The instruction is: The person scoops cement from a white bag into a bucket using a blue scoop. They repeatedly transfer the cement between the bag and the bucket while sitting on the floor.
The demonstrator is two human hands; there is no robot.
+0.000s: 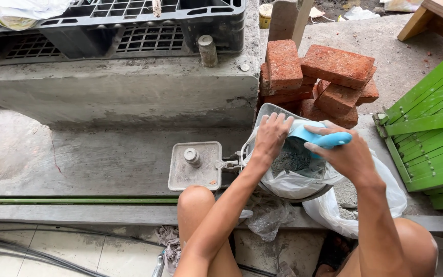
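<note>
Scoop (pixel 324 137), blue plastic, sits over mouth of clear plastic bag (pixel 293 177) that lines a metal bowl (pixel 275 110) on the concrete floor, just in front of the brick pile.

Risks, judged from this frame:
- Bag rim is loose and thin; if scoop edge drags it, bag could tear or fold in, and grey powder/grit (pixel 289 160) would spill into bowl or onto floor.
- Bowl looks tilted toward the bricks; a hard push w/ scoop could tip it.
- White bag (pixel 385 197) just right of bowl is slack, could snag the elbow.

Hands, near to far from bowl:
- Right hand (pixel 352 156): closed round scoop handle, thumb on top, firm wrap; scoop tip angled down-left into bag.
- Left hand (pixel 270 136): fingers spread, mostly open, pressing/pinching bag rim at bowl's far-left edge; can't tell if plastic is truly pinched or just held flat.

Farther out: square metal floor plate (pixel 196 166) w/ knob left of bowl, red bricks (pixel 319 77) behind, dark plastic pallet (pixel 114 25) beyond ledge, green slatted panel (pixel 429 133) right of bowl.
</note>
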